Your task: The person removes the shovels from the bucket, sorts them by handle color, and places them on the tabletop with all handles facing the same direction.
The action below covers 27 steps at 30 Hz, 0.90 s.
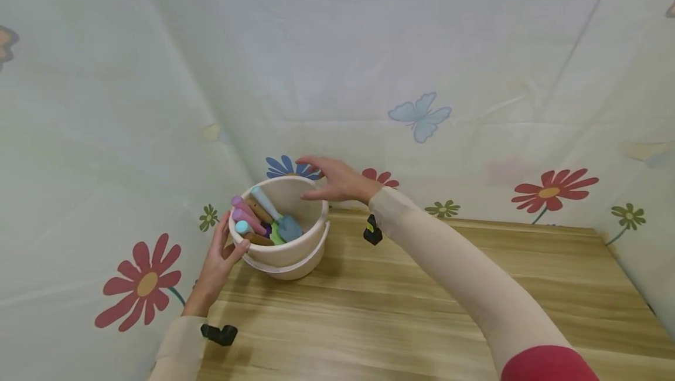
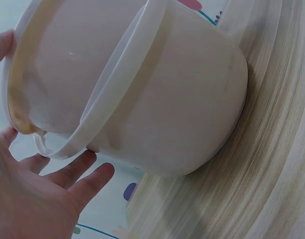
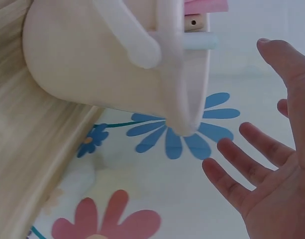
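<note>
A white bucket (image 1: 287, 255) with a handle stands on the wood-grain surface. Inside lie a small blue trowel (image 1: 289, 228) with a light-blue handle, pink handles (image 1: 248, 218), a wooden handle (image 1: 258, 210) and something green. My left hand (image 1: 217, 264) touches the bucket's left rim with thumb and fingers spread; in the left wrist view the left hand (image 2: 40, 191) shows its fingertips near the rim and bucket handle (image 2: 85, 134). Over the right rim hovers my right hand (image 1: 340, 180), fingers spread and holding nothing. The right wrist view shows this right hand (image 3: 276, 184) apart from the bucket.
Flower-printed sheeting (image 1: 337, 64) hangs behind and on both sides, close to the bucket. Wood-grain surface (image 1: 422, 299) extends to the right and front. Black wrist cameras (image 1: 372, 230) are strapped at both sleeves.
</note>
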### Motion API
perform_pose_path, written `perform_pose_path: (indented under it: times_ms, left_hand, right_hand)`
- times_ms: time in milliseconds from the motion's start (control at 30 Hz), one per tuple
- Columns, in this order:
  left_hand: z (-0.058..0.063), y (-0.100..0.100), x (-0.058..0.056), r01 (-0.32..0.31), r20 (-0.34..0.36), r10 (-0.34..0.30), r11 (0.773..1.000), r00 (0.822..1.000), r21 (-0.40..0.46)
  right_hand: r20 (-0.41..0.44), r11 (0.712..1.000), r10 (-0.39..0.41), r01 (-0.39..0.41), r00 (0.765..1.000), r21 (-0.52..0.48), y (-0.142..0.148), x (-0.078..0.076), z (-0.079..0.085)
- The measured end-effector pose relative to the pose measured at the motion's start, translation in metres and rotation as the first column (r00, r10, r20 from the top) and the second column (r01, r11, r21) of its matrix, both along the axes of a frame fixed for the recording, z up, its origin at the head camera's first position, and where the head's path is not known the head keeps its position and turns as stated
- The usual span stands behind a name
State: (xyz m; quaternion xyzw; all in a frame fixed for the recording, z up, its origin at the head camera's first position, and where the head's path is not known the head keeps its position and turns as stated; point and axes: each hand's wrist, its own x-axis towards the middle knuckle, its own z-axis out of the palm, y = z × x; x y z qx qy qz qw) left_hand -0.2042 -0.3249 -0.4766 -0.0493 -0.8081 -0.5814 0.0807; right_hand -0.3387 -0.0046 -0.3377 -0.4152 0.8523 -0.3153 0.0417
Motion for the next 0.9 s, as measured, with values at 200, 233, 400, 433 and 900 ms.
perform_pose_path:
  times_ms: [200, 233, 400, 433, 900]
  left_hand:
    - [0.0, 0.0, 0.001, -0.01, 0.0, 0.01, 1.0, 1.0, 0.003]
    - [0.0, 0.0, 0.001, -0.011, 0.001, 0.011, 1.0, 1.0, 0.002]
    - [0.002, 0.001, 0.001, -0.009, 0.004, 0.009, 1.0, 1.0, 0.005]
    - [0.002, 0.002, 0.001, -0.009, 0.004, 0.009, 1.0, 1.0, 0.007]
    - [-0.001, 0.012, 0.0, -0.003, 0.005, 0.002, 0.999, 1.0, 0.037]
  right_hand:
    - [0.005, 0.999, 0.043, -0.043, 0.999, 0.033, -0.012, -0.005, 0.014]
    - [-0.004, 0.998, 0.046, -0.045, 0.999, 0.045, -0.015, -0.006, 0.016]
    - [-0.012, 0.995, 0.052, -0.051, 0.999, 0.084, -0.026, -0.009, 0.022]
    - [-0.012, 0.995, 0.053, -0.051, 0.999, 0.091, -0.029, -0.009, 0.023]
    - [0.032, 0.992, 0.054, -0.057, 0.998, 0.111, -0.055, -0.014, 0.021]
